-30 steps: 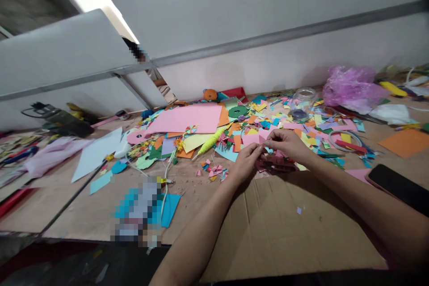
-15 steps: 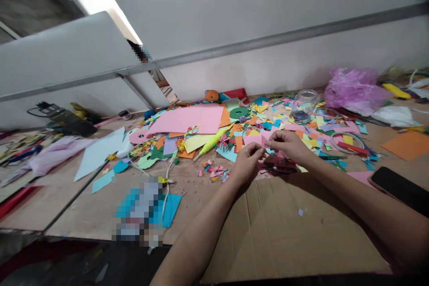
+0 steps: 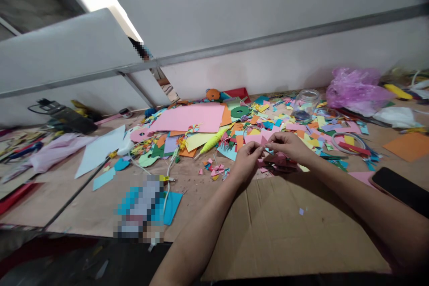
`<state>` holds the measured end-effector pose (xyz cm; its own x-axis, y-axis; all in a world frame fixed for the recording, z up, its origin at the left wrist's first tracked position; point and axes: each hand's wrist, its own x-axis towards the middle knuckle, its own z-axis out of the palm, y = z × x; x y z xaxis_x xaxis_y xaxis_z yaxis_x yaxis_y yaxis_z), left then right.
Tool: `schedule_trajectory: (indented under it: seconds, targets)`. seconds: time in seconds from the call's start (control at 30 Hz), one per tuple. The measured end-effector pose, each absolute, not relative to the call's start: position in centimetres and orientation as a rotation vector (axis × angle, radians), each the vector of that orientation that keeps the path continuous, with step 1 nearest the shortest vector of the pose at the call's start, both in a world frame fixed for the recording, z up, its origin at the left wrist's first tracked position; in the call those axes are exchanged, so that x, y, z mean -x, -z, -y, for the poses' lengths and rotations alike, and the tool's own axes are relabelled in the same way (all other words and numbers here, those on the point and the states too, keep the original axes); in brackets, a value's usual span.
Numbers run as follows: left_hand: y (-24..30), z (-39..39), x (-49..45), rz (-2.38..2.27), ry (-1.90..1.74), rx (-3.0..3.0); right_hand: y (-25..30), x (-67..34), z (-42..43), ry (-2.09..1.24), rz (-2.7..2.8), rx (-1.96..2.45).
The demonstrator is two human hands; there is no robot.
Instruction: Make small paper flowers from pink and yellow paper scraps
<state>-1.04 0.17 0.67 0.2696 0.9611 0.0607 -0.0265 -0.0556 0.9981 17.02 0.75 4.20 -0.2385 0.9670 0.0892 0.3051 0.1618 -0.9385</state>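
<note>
My left hand (image 3: 246, 160) and my right hand (image 3: 288, 145) meet above the far edge of a flat cardboard sheet (image 3: 284, 228). Both pinch a small pink paper piece (image 3: 263, 142) between thumbs and fingertips. Just under the hands lies a heap of dark pink paper pieces (image 3: 279, 163). A cluster of small folded paper bits (image 3: 216, 170) lies on the table left of my left hand.
Coloured paper scraps (image 3: 301, 129) cover the table behind the hands, with a large pink sheet (image 3: 187, 118), a glass jar (image 3: 304, 103), a purple plastic bag (image 3: 355, 89), a black phone (image 3: 400, 187) at right and a yellow-green pen (image 3: 212, 141).
Both hands stay together on the pink piece, with only slight shifts of the fingers. The camera view has drifted a little.
</note>
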Motion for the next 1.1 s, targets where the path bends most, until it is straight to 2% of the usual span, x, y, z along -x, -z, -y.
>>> schedule_trajectory:
  seconds: [0.13,0.5,1.1]
  targets:
    - [-1.1,-0.3,1.4,-0.974,-1.012,-1.412,-4.4,-17.2,-0.9,-1.052,1.741,1.249]
    - [-2.2,0.1,1.6,-0.946,-0.895,-1.415,-3.9,-17.5,-1.3,-1.398,1.493,1.086]
    - [-1.0,0.4,1.1,-0.722,-0.864,-0.995,-4.3,-17.1,-0.9,-1.436,1.439,1.044]
